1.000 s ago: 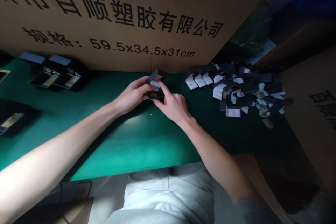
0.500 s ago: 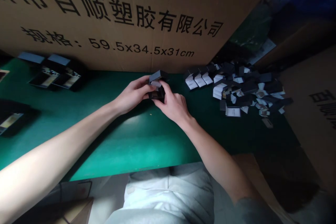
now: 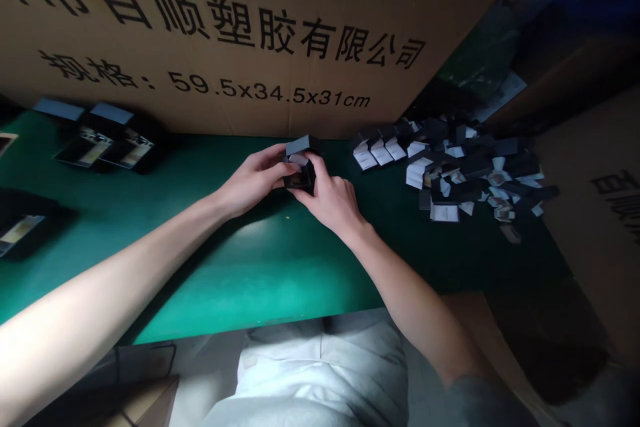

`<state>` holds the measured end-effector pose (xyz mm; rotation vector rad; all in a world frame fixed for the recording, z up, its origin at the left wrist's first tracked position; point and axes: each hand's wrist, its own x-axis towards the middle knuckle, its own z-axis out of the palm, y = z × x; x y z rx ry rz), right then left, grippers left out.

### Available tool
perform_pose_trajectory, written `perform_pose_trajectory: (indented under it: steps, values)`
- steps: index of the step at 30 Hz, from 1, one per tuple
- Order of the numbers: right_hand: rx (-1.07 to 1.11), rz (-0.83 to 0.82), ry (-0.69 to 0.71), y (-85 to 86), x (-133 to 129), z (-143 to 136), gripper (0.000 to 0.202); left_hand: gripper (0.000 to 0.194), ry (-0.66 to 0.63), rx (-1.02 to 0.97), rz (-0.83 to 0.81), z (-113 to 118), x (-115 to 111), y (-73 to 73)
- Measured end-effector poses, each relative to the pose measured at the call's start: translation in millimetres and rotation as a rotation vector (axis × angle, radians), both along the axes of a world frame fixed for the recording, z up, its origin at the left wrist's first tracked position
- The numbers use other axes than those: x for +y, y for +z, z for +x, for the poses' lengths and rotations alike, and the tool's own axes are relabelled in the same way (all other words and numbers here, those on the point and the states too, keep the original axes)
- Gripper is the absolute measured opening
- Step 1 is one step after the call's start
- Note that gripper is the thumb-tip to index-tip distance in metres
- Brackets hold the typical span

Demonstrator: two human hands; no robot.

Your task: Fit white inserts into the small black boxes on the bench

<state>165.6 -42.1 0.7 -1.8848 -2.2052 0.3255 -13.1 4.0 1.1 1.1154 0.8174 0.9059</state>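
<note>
Both of my hands grip a small black box (image 3: 303, 144) with its lid raised, above the green table at the middle. My left hand (image 3: 255, 180) is closed on its left side, the thumb reaching over the opening. From the right, my right hand (image 3: 330, 197) is closed on the other side, with the index finger at the opening and the thumb low along the near edge. Something pale shows inside, under the lid; my fingers partly cover it and I cannot make out what it is.
A large printed cardboard carton (image 3: 230, 80) walls off the back of the green table (image 3: 225, 280). Open black boxes (image 3: 113, 137) stand at the left; another black box (image 3: 25, 230) lies nearer. On the right is a heap of small black-and-white folded pieces (image 3: 470, 167), beside another carton (image 3: 595, 167).
The raised lid has shifted slightly, and its top shows a little more. My index finger and thumbs have moved only a touch; both hands keep their hold.
</note>
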Motion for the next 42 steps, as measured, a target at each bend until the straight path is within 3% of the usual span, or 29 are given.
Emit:
perform_pose_trajectory:
  steps: [24,42]
  values:
    - [0.007,0.009,0.078,2.6,0,3,0.076,0.033,-0.026,-0.022,-0.050,0,2,3.6]
    - [0.156,0.097,0.174,-10.1,3,8,0.072,0.034,-0.061,0.005,-0.036,0,1,4.1]
